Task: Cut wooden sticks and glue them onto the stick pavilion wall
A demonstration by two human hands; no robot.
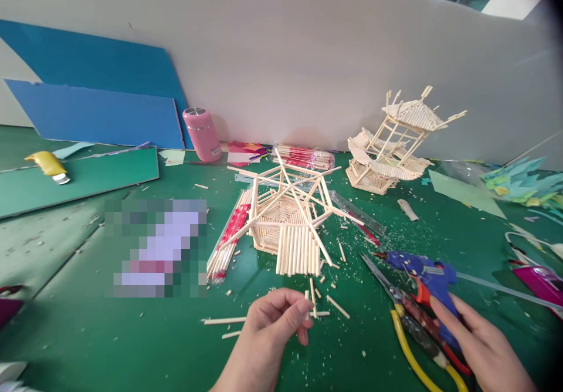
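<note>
My left hand (277,324) pinches a short wooden stick (307,304) between thumb and fingertips, just in front of the stick model. My right hand (484,339) is closed around the grip of a blue hot glue gun (422,267), its nozzle pointing left. Beyond my left hand stands a wooden stick model (281,227) with an open frame, thin beams radiating outward and one slatted panel (299,252) sloping down at the front. Under and beside the glue gun lie tools with pointed metal blades (379,277) and yellow handles (407,348). Loose sticks (224,321) lie around my left hand.
A taller pagoda-like stick model (396,139) stands back right. Bundled sticks in wrappers (233,233) lie left of the near model. A pink bottle (203,135), blue boards (101,113) and a yellow utility knife (49,165) are farther left. A pixelated patch covers part of the table.
</note>
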